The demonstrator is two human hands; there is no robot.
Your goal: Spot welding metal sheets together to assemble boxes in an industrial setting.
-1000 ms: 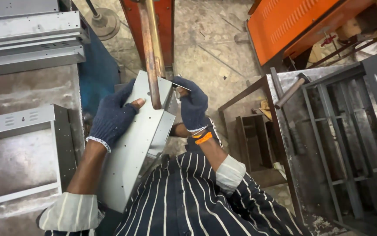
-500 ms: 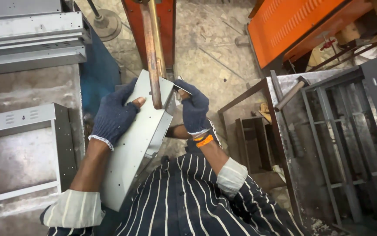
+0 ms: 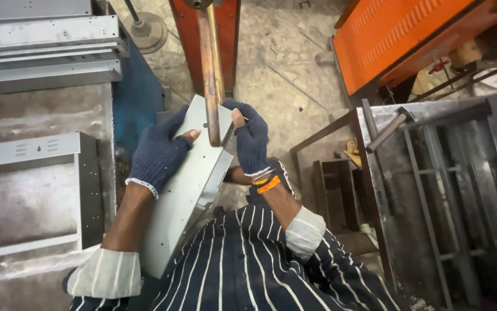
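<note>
A long grey sheet-metal panel (image 3: 191, 184) with small holes runs from my lap up to a copper rod (image 3: 211, 75) that hangs down from an orange-red machine (image 3: 231, 34). My left hand (image 3: 159, 152), in a dark blue knit glove, grips the panel's left edge. In a matching glove, my right hand (image 3: 251, 138) holds the panel's upper right corner beside the rod's tip. The rod's lower end rests against the panel's face between both hands.
Stacked grey metal panels (image 3: 41, 52) and a folded frame (image 3: 35, 190) lie on a bench at left. At right stand a grey metal rack (image 3: 450, 190) and an orange cover (image 3: 404, 34). Concrete floor lies beyond.
The panel and both hands have shifted slightly, keeping the same grip under the rod. Nothing was let go.
</note>
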